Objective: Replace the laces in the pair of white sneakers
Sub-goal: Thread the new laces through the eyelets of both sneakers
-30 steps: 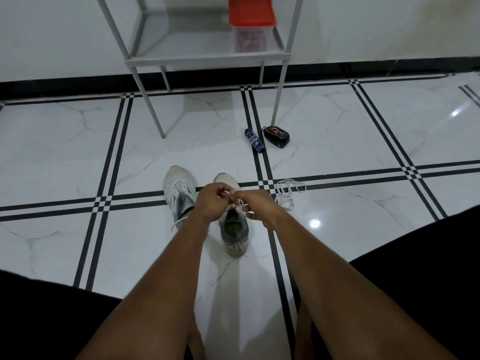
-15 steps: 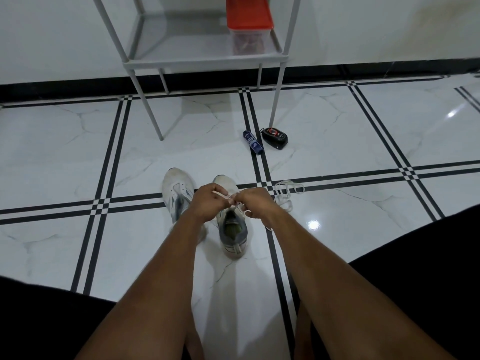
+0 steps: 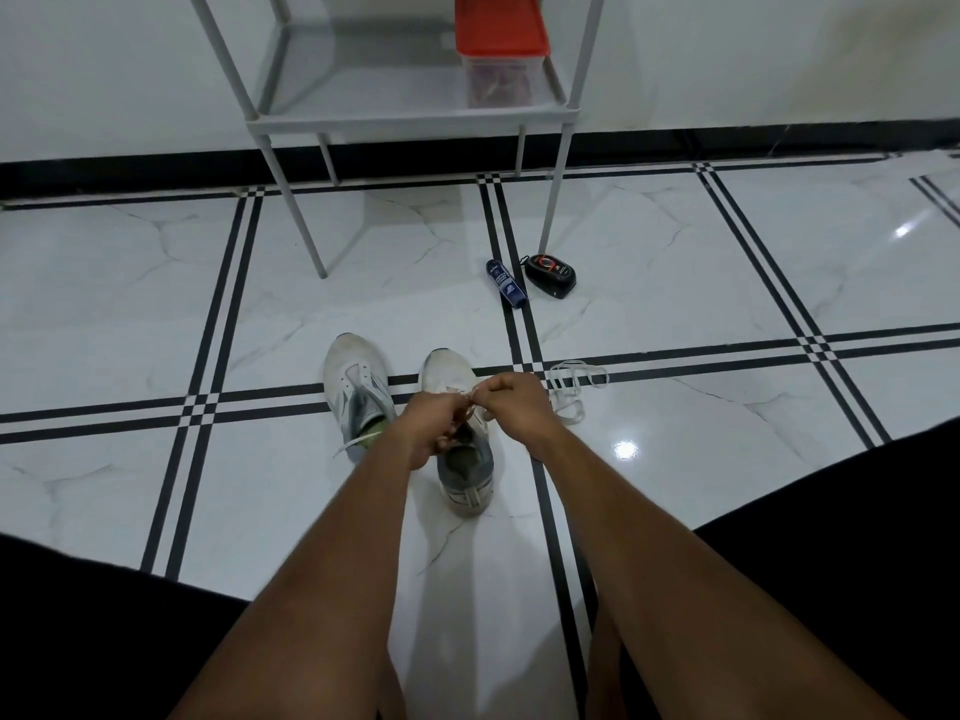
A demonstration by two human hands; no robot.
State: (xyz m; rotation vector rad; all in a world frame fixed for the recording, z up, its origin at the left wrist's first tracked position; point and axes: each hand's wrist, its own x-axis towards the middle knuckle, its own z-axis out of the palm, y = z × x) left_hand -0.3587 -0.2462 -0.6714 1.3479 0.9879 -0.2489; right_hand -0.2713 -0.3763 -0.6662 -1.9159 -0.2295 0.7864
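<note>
Nearest us, our two bare forearms reach out over the white tiled floor (image 3: 156, 314) between our dark-clothed legs. Our left hand (image 3: 434, 427) curls its fingers around a strand of white lace (image 3: 470, 402) just above the right sneaker (image 3: 457, 433), and our right hand (image 3: 511, 405) pinches the same lace from the other side, so the two hands almost touch over the shoe's tongue. That sneaker stands on the floor with its heel toward us and its toe pointing away. Just to its left stands the left sneaker (image 3: 356, 387), also toe away, with a loose lace end trailing out toward us on its near left side. To the right of our right hand, a spare lace (image 3: 571, 387) lies in a loose tangle across the black tile lines. Farther off lie a small blue tube (image 3: 505, 283) and, just right of it, a black case (image 3: 550, 275) with a red mark on top. Beyond them a grey metal rack (image 3: 405, 119) stands against the wall, with a red-lidded box (image 3: 501, 49) on its shelf.
</note>
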